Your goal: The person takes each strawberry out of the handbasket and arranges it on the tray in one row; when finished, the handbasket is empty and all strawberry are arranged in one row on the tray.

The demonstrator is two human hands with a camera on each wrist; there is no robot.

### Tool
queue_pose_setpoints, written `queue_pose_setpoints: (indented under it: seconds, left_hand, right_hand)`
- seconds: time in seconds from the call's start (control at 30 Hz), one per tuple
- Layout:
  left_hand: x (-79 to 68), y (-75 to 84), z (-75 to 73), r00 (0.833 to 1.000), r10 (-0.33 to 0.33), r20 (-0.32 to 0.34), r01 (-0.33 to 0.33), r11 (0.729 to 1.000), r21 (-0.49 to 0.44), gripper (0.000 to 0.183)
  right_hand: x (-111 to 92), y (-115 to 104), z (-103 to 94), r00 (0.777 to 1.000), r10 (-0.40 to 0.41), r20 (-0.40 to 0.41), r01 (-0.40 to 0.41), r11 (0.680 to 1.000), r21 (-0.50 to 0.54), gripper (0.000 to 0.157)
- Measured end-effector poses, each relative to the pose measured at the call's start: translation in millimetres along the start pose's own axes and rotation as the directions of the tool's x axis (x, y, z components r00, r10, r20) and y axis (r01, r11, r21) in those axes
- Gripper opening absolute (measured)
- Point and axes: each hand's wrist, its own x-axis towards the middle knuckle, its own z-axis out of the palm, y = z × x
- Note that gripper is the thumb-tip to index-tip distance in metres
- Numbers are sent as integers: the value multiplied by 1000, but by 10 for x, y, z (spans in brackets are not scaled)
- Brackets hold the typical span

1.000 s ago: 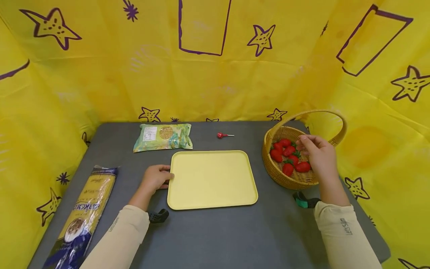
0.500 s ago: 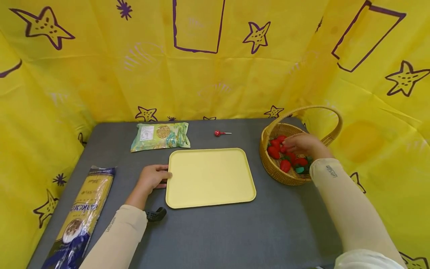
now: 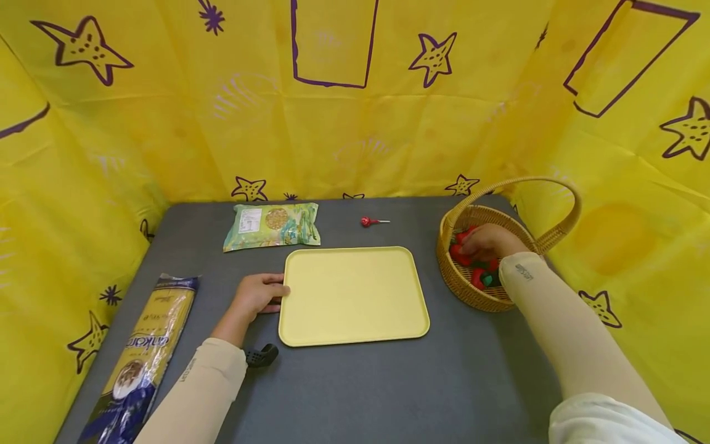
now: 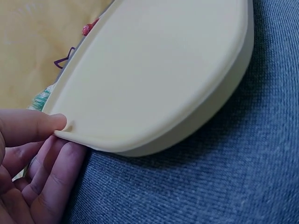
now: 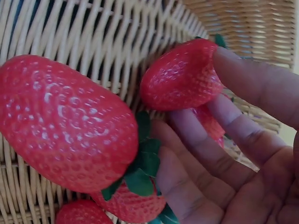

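At the table's middle lies a pale yellow tray (image 3: 355, 296). My left hand (image 3: 256, 295) pinches its left rim, thumb on top and fingers underneath, as the left wrist view shows. On the right stands a wicker basket (image 3: 461, 290) with a tall arched handle, holding several red strawberries with green leaves. My right hand (image 3: 490, 242) reaches down inside it. Close up in the right wrist view, thumb and fingers pinch one strawberry (image 5: 180, 77), the thumb near its leafy end. A larger-looking strawberry (image 5: 65, 121) lies nearer the camera, beside the fingertips.
Behind the tray are a green printed packet (image 3: 272, 226) and a red lollipop (image 3: 366, 221) with a white stick. A long yellow and blue packet (image 3: 144, 345) lies along the left side. Yellow patterned cloth (image 3: 333, 142) encloses the grey table (image 3: 360, 394).
My right hand has moved from above the basket's right side down and left into the strawberries, and has taken hold of one. The left hand stays at the tray's rim.
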Motion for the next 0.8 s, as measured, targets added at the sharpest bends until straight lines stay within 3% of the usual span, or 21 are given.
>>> queue_pose_setpoints:
  seconds: [0.23,0.53,0.67,0.8]
  left_hand:
    - [-18,-7,-2,1000,4,-7,-4,1000,-18,48]
    - [-18,-48,14,1000,18,-22,-19,1000,-9,45]
    - [-9,-60,21,999,25,-21,-25,1000,-13,45]
    - [-13,-46,27,999,27,-20,-27,1000,-12,45]
  right_hand:
    - [44,-56,32,1000,30,6,-29,994,-108,25]
    - [43,-47,84,999,42,-4,-42,997,-72,21]
    - [-94,-20,26,1000,-8,7,7,999,38,27]
    - [-364,-16,-82,998,-60,-11,60,996,62,37]
